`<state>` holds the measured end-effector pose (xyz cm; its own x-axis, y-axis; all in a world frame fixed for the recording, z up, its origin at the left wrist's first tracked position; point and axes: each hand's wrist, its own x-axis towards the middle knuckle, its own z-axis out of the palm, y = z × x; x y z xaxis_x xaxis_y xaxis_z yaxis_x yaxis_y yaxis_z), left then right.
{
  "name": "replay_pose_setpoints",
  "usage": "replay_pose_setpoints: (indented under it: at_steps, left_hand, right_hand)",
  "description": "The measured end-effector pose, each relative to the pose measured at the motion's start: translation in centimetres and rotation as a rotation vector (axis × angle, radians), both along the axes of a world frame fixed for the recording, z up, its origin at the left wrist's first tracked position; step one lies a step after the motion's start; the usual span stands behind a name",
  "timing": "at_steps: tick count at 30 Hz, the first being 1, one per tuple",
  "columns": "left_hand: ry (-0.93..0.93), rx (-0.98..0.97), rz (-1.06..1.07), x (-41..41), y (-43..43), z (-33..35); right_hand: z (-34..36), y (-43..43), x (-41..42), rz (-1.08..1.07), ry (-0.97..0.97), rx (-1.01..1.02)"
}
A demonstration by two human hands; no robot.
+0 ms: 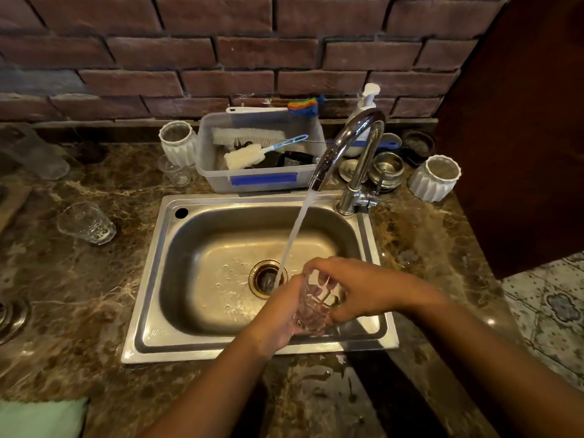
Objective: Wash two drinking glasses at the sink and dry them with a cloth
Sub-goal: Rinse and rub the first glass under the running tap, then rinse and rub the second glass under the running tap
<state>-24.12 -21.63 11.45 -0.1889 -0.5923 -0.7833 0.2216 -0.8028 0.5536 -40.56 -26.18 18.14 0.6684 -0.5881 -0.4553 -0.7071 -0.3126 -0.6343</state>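
The fingers point(325, 267) of the right hand point(363, 289) are curled over the rim of a clear faceted drinking glass point(311, 311), their tips reaching inside it, seen blurred through the wall. The left hand point(281, 314) cups the glass from below and the side, fingers wrapped round its base. The glass is held tilted above the front right corner of the stainless steel sink point(259, 350).

The stream of water point(297, 229) from the curved chrome tap point(350, 143) falls just beside the glass toward the drain, so this looks like the washing of the first glass, rubbing the inside by hand. Next it likely needs moving into the stream to rinse.

A second clear faceted glass point(87, 223) waits on the brown marbled stone counter point(79, 295), left of the sink. A pale green cloth point(41, 417) lies at the counter's front left corner for drying.
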Motion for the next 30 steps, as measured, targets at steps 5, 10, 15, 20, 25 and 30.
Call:
replay_pose_setpoints:
  at_steps: [5, 10, 15, 20, 25, 30]
  left_hand:
    - [-0.195, -0.193, -0.148, -0.7, 0.2, -0.1]
    - [-0.694, -0.6, -0.504, 0.1, 2.4, -3.2]
    - [-1.079, -0.718, -0.911, 1.1, 4.0, -6.1]
    - [-1.167, -0.583, -1.185, 2.4, 4.7, -8.1]
    - [-1.239, -0.639, -1.247, 3.3, 5.7, -10.2]
    - [-1.316, -0.764, -1.174, 3.3, 6.3, -11.5]
  right_hand:
    - [0.3, -1.9, -1.6, 0.106, 0.235, -0.101]
    - [-0.6, -4.3, -6.2, -0.054, 0.334, -0.326]
    - [-1.5, -7.6, -11.1, -0.215, 0.468, -0.425]
    - [-2.2, -11.0, -13.7, -0.304, 0.496, -0.43]
    - [-3.5, -13.0, -14.5, -0.32, 0.516, -0.412]
    - [-4.6, -13.5, -14.6, -0.343, 0.52, -0.377]
